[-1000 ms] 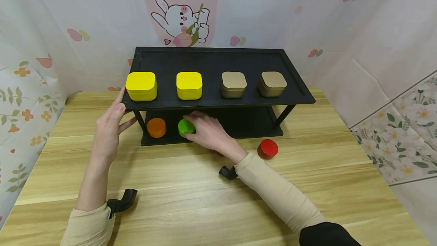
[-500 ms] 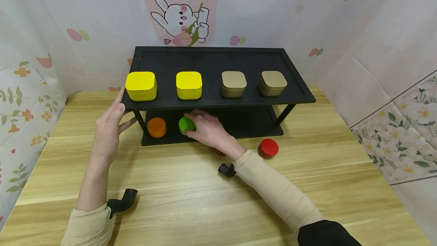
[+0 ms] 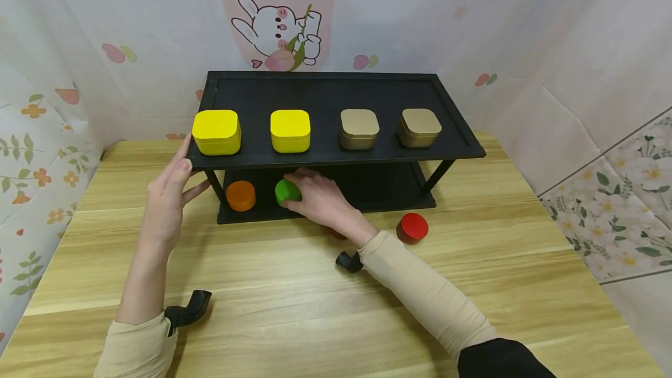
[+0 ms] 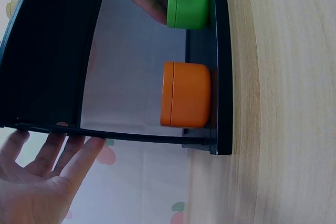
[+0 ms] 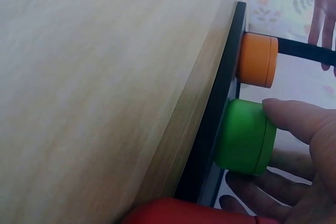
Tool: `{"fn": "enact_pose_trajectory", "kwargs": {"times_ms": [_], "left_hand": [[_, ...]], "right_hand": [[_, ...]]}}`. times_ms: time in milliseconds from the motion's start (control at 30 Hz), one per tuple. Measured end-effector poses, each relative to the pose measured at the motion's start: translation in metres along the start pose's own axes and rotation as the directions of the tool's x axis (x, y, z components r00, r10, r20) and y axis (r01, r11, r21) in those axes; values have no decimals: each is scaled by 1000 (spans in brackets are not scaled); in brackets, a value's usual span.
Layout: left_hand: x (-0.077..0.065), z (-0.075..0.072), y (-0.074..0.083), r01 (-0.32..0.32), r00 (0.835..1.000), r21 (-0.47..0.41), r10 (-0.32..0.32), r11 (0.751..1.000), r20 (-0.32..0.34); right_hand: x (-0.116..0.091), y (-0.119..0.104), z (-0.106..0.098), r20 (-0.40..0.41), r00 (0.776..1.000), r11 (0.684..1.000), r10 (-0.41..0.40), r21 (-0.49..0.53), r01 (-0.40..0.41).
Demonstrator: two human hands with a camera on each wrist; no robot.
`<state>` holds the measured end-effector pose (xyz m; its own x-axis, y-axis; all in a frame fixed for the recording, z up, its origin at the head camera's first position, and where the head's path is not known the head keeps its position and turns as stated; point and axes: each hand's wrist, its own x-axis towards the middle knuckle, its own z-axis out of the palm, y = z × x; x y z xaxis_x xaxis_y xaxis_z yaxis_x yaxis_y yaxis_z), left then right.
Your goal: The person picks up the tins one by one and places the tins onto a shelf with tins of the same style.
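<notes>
In the head view my right hand (image 3: 320,196) reaches under the top board of a black two-tier shelf (image 3: 325,92). Thumb and fingers pinch a small green round lidded tin (image 5: 247,137) from its sides, at the lower board. To its left, an orange round tin (image 4: 186,95) sits on that same board near the shelf's left end. My left hand (image 3: 167,197) is at the shelf's left end, its extended fingertips against the side edge, as the left wrist view shows. Part of the green tin is hidden by my right fingers.
Two yellow square tins (image 3: 217,133) and two beige ones (image 3: 359,130) line the top board. A red round tin (image 3: 412,227) stands on the wooden table (image 3: 273,308) right of my forearm. Another red tin (image 3: 338,234) shows partly beneath my right wrist.
The green tin has shifted very slightly right with my right hand between the first two frames, then stays put. My left hand keeps its place at the shelf's end.
</notes>
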<state>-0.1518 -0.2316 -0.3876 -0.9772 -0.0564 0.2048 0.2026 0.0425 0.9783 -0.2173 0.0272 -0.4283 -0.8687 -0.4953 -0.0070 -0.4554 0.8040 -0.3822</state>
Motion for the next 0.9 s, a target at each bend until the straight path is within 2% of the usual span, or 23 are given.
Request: {"fn": "enact_pose_trajectory", "kwargs": {"times_ms": [633,900], "left_hand": [[0,3,0,4,1000,0,-4,1000,-7],[0,1,-1,8,1000,-6,-8,1000,-17]], "right_hand": [[-3,7,-5,30,999,998,41,47,-42],[-16,19,-11,8,998,994,67,83,-67]]}}
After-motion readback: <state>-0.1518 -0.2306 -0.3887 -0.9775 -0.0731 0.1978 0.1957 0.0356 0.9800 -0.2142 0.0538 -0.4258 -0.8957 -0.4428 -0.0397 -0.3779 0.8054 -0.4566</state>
